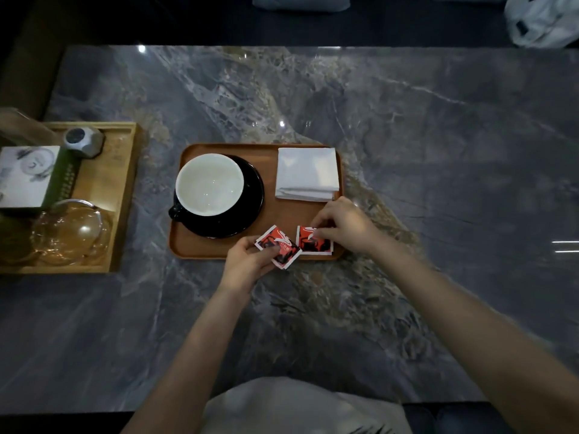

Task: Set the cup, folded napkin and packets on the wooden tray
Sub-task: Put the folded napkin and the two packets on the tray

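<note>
Seen from above, looking down at a dark grey marble table [407, 136] with pale veins. In the middle, a rounded brown wooden tray [269, 214].

Left hand [247, 261] at the tray's near edge, fingers curled around a red, black and white packet [277, 245], pinching it by its near side. Packet tilted, partly on the tray and partly hanging over the near rim.

Right hand [343, 225] just to the right of the left hand, fingertips pinching the upper right corner of a second red packet [313, 241]. Second packet flat on the tray at its near right corner, just beside the first; touching or not, cannot tell.

Directly beyond the right hand, close to its knuckles, a white folded napkin [307, 173] lying flat in the tray's far right corner.

Beyond the left hand and a little to its left, a cup [209, 183], white inside, dark outside, apparently empty, sitting on a black saucer [250, 198] on the tray's left half. Cup handle [175, 212] pointing toward the near left.

Far to the left of both hands, well apart, a lighter wooden tray [122, 195] holding a clear glass vessel [70, 231], a green and white box [34, 177] and a small grey faceted object [83, 142].

Bare forearms reaching in from the bottom. At the far right corner, beyond the table, a white plastic bag [542, 20].
</note>
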Demonstrator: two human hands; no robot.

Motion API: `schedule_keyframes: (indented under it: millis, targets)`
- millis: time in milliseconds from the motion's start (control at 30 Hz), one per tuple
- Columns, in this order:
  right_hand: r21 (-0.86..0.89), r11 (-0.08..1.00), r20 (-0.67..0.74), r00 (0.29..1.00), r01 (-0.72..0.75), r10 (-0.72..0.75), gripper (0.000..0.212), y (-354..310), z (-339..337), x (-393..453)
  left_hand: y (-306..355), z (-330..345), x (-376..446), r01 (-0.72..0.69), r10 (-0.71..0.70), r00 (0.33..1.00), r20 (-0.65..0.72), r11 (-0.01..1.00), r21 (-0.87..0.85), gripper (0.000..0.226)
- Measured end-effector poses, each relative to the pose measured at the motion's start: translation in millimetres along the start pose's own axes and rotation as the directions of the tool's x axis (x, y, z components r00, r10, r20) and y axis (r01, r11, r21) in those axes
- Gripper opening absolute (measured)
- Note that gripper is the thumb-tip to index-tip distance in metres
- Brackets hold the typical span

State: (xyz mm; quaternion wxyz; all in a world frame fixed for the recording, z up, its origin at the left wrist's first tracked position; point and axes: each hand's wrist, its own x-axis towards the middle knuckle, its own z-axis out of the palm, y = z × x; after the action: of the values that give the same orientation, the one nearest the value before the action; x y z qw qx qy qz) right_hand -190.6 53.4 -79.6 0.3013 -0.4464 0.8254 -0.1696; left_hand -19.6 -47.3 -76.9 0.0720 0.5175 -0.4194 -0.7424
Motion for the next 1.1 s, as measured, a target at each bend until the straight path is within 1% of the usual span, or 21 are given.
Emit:
schedule_keyframes:
  millis: [167,233,267,300,333,367,400,433,467,500,533,600,667,733,767,833,900,1100]
  targets:
    - [-0.111,0.994,-0.102,0.995,0.008,-0.019,0.026,2,7,-5,-2,4,1,-0.002,0.002,0.999,0.045,1.0,0.005,0.03]
    - [-0.104,0.994,-0.179,0.984,-0.019,0.0,0.029,0,10,-10,-3,9,2,-0.003,0.004,0.998,0.064,1.0,-0.009,0.03]
    - [-0.038,0.999,-0.251,0.968,-0.037,0.026,0.026,-3,10,-15,-2,12,2,-0.004,0.006,0.997,0.071,1.0,-0.028,0.029]
    - [0.097,0.994,-0.307,0.948,-0.055,0.082,0.023,-7,10,-20,-1,17,2,-0.005,0.009,0.997,0.077,0.999,-0.049,0.029]
    - [0.275,0.959,-0.313,0.936,-0.073,0.161,0.02,-12,9,-26,0,22,2,-0.01,0.016,0.996,0.084,0.998,-0.066,0.028]
    - [0.457,0.884,-0.267,0.932,-0.101,0.245,0.019,-16,9,-31,1,27,1,-0.021,0.028,0.995,0.091,0.997,-0.08,0.028]
    - [0.609,0.783,-0.203,0.93,-0.125,0.306,0.016,-19,10,-35,2,32,1,-0.036,0.044,0.994,0.095,0.995,-0.091,0.028]
    - [0.719,0.681,-0.148,0.925,-0.142,0.349,0.011,-21,11,-38,1,37,0,-0.057,0.066,0.993,0.097,0.994,-0.095,0.028]
    - [0.787,0.596,-0.107,0.917,-0.158,0.384,0.004,-22,13,-40,1,41,0,-0.078,0.088,0.991,0.102,0.992,-0.097,0.027]
    - [0.828,0.533,-0.077,0.907,-0.174,0.415,0.005,-22,14,-42,0,45,-1,-0.094,0.105,0.988,0.111,0.991,-0.093,0.026]
    - [0.85,0.492,-0.055,0.897,-0.187,0.438,0.01,-20,15,-43,-1,48,-1,-0.108,0.117,0.986,0.119,0.991,-0.081,0.025]
    - [0.864,0.459,-0.035,0.884,-0.208,0.466,0.019,-16,14,-44,-2,50,-1,-0.132,0.134,0.984,0.116,0.991,-0.023,0.02]
    - [0.864,0.455,-0.025,0.884,-0.216,0.466,0.022,-11,10,-46,-1,49,2,-0.173,0.165,0.982,0.086,0.98,0.097,0.008]
    - [0.838,0.493,0.0,0.902,-0.236,0.432,0.021,-7,3,-46,-1,42,10,-0.259,0.247,0.966,0.078,0.925,0.278,0.009]
    - [0.817,0.522,0.016,0.914,-0.246,0.406,0.02,-4,1,-46,0,37,13,-0.3,0.279,0.954,0.111,0.877,0.375,0.009]
    - [0.767,0.582,0.046,0.929,-0.268,0.367,0.021,-2,-3,-45,2,30,17,-0.339,0.276,0.941,0.198,0.788,0.514,0.006]
    - [0.712,0.645,0.037,0.932,-0.277,0.36,0.021,0,-4,-42,6,28,19,-0.324,0.249,0.946,0.208,0.743,0.586,0.005]
    - [0.509,0.813,-0.116,0.913,-0.284,0.392,0.019,6,12,-33,12,31,22,-0.254,0.235,0.964,0.125,0.678,0.69,0.009]
